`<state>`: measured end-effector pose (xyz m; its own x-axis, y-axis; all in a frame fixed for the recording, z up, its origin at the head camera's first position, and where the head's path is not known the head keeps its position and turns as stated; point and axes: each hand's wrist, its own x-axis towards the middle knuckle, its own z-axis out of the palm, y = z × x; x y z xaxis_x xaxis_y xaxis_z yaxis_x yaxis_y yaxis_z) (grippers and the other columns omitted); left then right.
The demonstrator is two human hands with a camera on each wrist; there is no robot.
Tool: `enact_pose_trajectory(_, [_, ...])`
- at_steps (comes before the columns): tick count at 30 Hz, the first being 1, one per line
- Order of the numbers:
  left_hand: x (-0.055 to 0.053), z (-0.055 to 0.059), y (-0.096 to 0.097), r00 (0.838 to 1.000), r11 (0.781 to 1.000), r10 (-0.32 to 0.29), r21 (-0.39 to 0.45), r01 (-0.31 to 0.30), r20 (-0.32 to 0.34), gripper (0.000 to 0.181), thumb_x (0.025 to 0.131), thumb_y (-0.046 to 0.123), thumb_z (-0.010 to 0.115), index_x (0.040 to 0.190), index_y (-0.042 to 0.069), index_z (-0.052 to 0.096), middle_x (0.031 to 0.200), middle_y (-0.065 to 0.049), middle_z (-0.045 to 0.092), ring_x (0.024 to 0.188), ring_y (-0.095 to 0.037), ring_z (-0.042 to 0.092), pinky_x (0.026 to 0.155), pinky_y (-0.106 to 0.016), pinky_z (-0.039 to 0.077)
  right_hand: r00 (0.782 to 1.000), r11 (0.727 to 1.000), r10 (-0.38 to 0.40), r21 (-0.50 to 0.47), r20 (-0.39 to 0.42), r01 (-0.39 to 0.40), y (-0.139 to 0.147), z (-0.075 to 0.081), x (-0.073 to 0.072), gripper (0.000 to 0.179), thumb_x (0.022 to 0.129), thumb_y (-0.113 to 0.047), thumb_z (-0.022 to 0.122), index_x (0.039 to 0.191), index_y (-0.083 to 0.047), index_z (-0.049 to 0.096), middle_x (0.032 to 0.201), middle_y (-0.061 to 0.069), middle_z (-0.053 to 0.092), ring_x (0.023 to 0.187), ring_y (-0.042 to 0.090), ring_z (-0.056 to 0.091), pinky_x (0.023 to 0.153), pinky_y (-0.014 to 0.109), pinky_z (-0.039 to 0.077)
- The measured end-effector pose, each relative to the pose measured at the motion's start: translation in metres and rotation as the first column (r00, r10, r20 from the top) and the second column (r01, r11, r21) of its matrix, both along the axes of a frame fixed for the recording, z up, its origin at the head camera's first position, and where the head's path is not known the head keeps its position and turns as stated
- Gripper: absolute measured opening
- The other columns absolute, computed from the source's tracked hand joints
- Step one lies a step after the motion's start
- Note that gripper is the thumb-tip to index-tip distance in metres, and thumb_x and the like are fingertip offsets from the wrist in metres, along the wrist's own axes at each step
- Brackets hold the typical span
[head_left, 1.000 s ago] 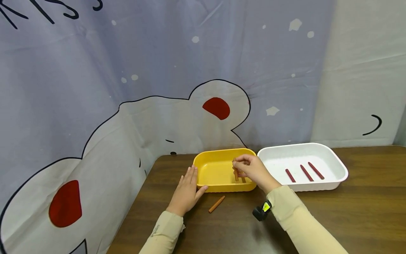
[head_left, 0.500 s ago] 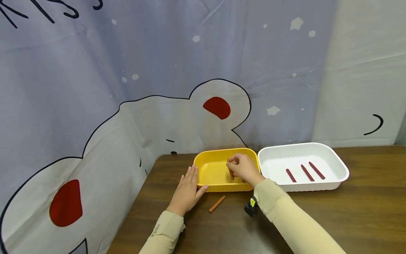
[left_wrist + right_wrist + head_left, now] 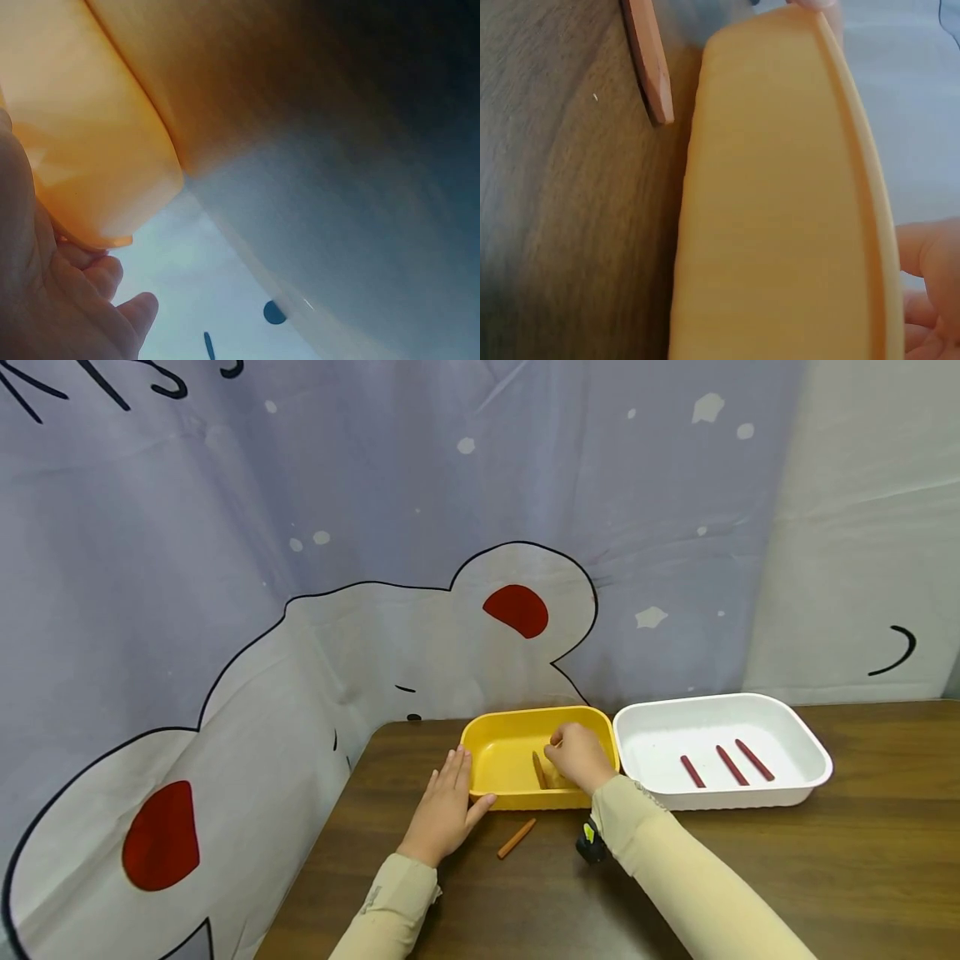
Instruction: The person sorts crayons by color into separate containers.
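A yellow tray [image 3: 502, 760] stands on the table, with an orange-brown crayon [image 3: 539, 771] lying in it. My left hand [image 3: 442, 814] rests against the tray's left side, fingers straight and thumb at the front rim; the left wrist view shows its fingers by the tray [image 3: 105, 165]. Over the tray's right part, my right hand [image 3: 581, 758] has bent fingers beside the crayon, apart from it, and no held thing shows. The right wrist view has its fingers [image 3: 937, 262] behind the rim, partly hidden. Another orange-brown crayon [image 3: 517, 839] lies on the table before the tray.
To the right, touching or nearly touching the yellow tray, stands a white tray [image 3: 652, 752] with three dark red crayons [image 3: 731, 765]. A printed curtain [image 3: 375, 643] hangs behind the brown wooden table [image 3: 862, 860].
My right hand has set the orange-brown crayon down in the yellow tray, let go and shifted slightly right. My left hand stays at the tray's side.
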<state>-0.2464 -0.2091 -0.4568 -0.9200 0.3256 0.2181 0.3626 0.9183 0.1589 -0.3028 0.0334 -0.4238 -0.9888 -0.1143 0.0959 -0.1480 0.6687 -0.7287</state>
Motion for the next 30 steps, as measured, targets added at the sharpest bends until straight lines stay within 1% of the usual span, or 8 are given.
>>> enact_pose_trajectory(2, [0.0, 0.0, 0.0, 1.0, 1.0, -0.001, 0.0, 0.001, -0.002, 0.082, 0.105, 0.052, 0.048, 0.157, -0.007, 0.025, 0.164, -0.023, 0.023, 0.152, -0.036, 0.022, 0.119, -0.057, 0.025, 1.0, 1.0, 0.003, 0.005, -0.001, -0.003, 0.003, 0.003, 0.001, 0.022, 0.095, -0.01, 0.067, 0.107, 0.008, 0.069, 0.097, 0.018, 0.07, 0.075, 0.024, 0.061, 0.075, 0.04, 0.055])
enact_pose_trajectory(6, [-0.001, 0.0, 0.0, 1.0, 1.0, -0.002, 0.003, 0.002, -0.008, 0.081, 0.105, 0.051, 0.048, 0.157, -0.007, 0.026, 0.164, -0.023, 0.023, 0.152, -0.036, 0.023, 0.119, -0.058, 0.026, 0.999, 1.0, 0.016, -0.013, -0.028, -0.017, 0.007, 0.007, 0.006, 0.02, 0.093, -0.008, 0.066, 0.105, 0.008, 0.068, 0.095, 0.019, 0.07, 0.079, 0.027, 0.064, 0.075, 0.041, 0.056])
enact_pose_trajectory(11, [0.0, -0.001, 0.0, 1.0, 1.0, -0.001, 0.004, 0.001, -0.007, 0.081, 0.105, 0.051, 0.049, 0.157, -0.007, 0.025, 0.164, -0.023, 0.023, 0.152, -0.036, 0.022, 0.119, -0.058, 0.026, 0.998, 0.996, 0.039, -0.076, -0.057, -0.044, 0.014, 0.008, 0.015, 0.016, 0.092, -0.006, 0.064, 0.102, 0.006, 0.068, 0.091, 0.015, 0.069, 0.074, 0.024, 0.063, 0.067, 0.037, 0.056])
enact_pose_trajectory(13, [0.0, -0.001, 0.0, 1.0, 1.0, 0.001, 0.003, -0.001, -0.006, 0.081, 0.105, 0.051, 0.049, 0.157, -0.007, 0.025, 0.164, -0.023, 0.023, 0.152, -0.036, 0.022, 0.119, -0.058, 0.025, 0.995, 0.994, 0.044, -0.097, -0.084, -0.053, 0.016, 0.008, 0.02, 0.014, 0.092, -0.006, 0.064, 0.101, 0.004, 0.069, 0.09, 0.014, 0.068, 0.074, 0.024, 0.062, 0.067, 0.037, 0.055])
enact_pose_trajectory(18, [0.001, -0.001, 0.0, 1.0, 1.0, -0.001, 0.003, 0.001, -0.012, 0.081, 0.105, 0.051, 0.049, 0.157, -0.007, 0.026, 0.164, -0.023, 0.023, 0.152, -0.036, 0.023, 0.118, -0.058, 0.026, 0.986, 0.99, 0.031, -0.132, -0.166, -0.054, 0.02, 0.008, 0.037, 0.01, 0.09, -0.007, 0.065, 0.096, 0.0, 0.07, 0.088, 0.009, 0.069, 0.081, 0.025, 0.065, 0.077, 0.042, 0.055])
enact_pose_trajectory(23, [0.001, -0.001, 0.0, 1.0, 1.0, 0.001, -0.004, -0.001, -0.018, 0.082, 0.104, 0.052, 0.048, 0.157, -0.007, 0.026, 0.164, -0.023, 0.023, 0.152, -0.036, 0.023, 0.118, -0.058, 0.026, 0.982, 0.98, 0.013, -0.191, -0.19, -0.05, 0.019, 0.007, 0.056, 0.007, 0.09, -0.006, 0.067, 0.095, -0.003, 0.071, 0.085, 0.005, 0.068, 0.077, 0.019, 0.063, 0.073, 0.035, 0.054])
enact_pose_trajectory(26, [0.001, -0.001, 0.0, 1.0, 1.0, 0.002, -0.005, -0.002, -0.017, 0.082, 0.104, 0.052, 0.048, 0.157, -0.007, 0.026, 0.164, -0.023, 0.023, 0.152, -0.037, 0.023, 0.118, -0.058, 0.026, 0.977, 0.973, 0.0, -0.227, -0.212, -0.049, 0.019, 0.005, 0.063, 0.006, 0.091, -0.004, 0.068, 0.095, -0.003, 0.072, 0.083, 0.003, 0.068, 0.075, 0.016, 0.062, 0.07, 0.031, 0.053])
enact_pose_trajectory(30, [0.001, -0.001, 0.0, 1.0, 1.0, 0.001, -0.005, -0.001, -0.02, 0.082, 0.105, 0.052, 0.048, 0.157, -0.007, 0.026, 0.164, -0.023, 0.024, 0.152, -0.037, 0.023, 0.118, -0.058, 0.026, 0.975, 0.963, -0.002, -0.263, -0.223, -0.058, 0.017, 0.003, 0.071, 0.006, 0.09, -0.003, 0.068, 0.094, -0.003, 0.072, 0.081, 0.002, 0.067, 0.075, 0.015, 0.062, 0.068, 0.028, 0.053])
